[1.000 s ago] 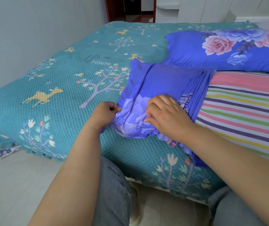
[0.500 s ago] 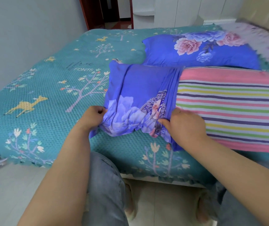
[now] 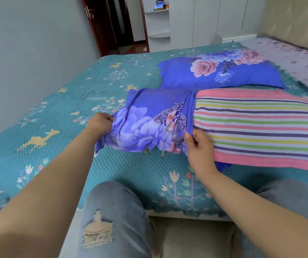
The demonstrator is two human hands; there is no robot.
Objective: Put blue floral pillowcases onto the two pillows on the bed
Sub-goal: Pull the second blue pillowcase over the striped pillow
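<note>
Count: two pillows, two blue floral pillowcases, two hands, all on or over the teal bedspread (image 3: pixel 60 157).

Pillow one is the far pillow (image 3: pixel 222 73), and it is showing fully covered in blue floral fabric, with pink and blue roses on top. It is lying flat with its long axis running left-right, tilted slightly so the right end is sitting nearer to you. It is sitting close behind the other pillow.

Pillow two is the striped pillow (image 3: pixel 261 127), pink, green, yellow and purple stripes. It is lying flat in front of you and to the right, its long axis also running left-right, and the stripes are following that axis. Its left end is sitting inside the second pillowcase (image 3: pixel 149 120); the rest is lying bare.

That pillowcase is bunched over only the left end of the pillow, its open mouth facing right along the pillow's long axis, its closed end pointing left. The fabric is gathering into folds at the near edge.

You are gripping the pillowcase with both hands, set apart across its width. Your left hand (image 3: pixel 100 123) is curling around the near-left corner of the fabric. Your right hand (image 3: pixel 199 148) is pinching the gathered edge at the mouth, just where the blue meets the stripes, thumb on top.

Your knees in grey jeans (image 3: pixel 112 216) are sitting against the bed's near edge.
</note>
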